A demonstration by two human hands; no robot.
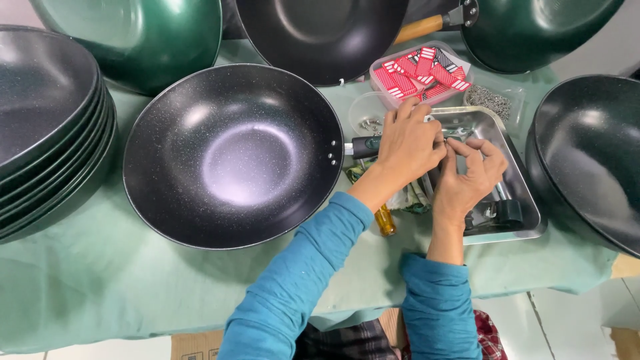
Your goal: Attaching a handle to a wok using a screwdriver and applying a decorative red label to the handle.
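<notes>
A black speckled wok [233, 157] lies on the green cloth, its short handle stub [363, 146] pointing right. My left hand [408, 145] rests over that handle's end, fingers curled. My right hand [473, 175] is beside it, fingertips pinching a small metal part that meets the left fingers. Both hands hover over the left edge of a shiny steel tray [517, 173] holding small hardware. What exactly sits between the fingers is too small to tell. An amber screwdriver handle [385, 221] lies under my left wrist.
A stack of dark woks [47, 127] stands at the left. Green woks [143, 37] and a black one [320, 33] line the back, another wok [590, 153] at the right. A clear box of red striped tags [420, 73] and a pile of small metal pieces [489, 100] sit behind the tray.
</notes>
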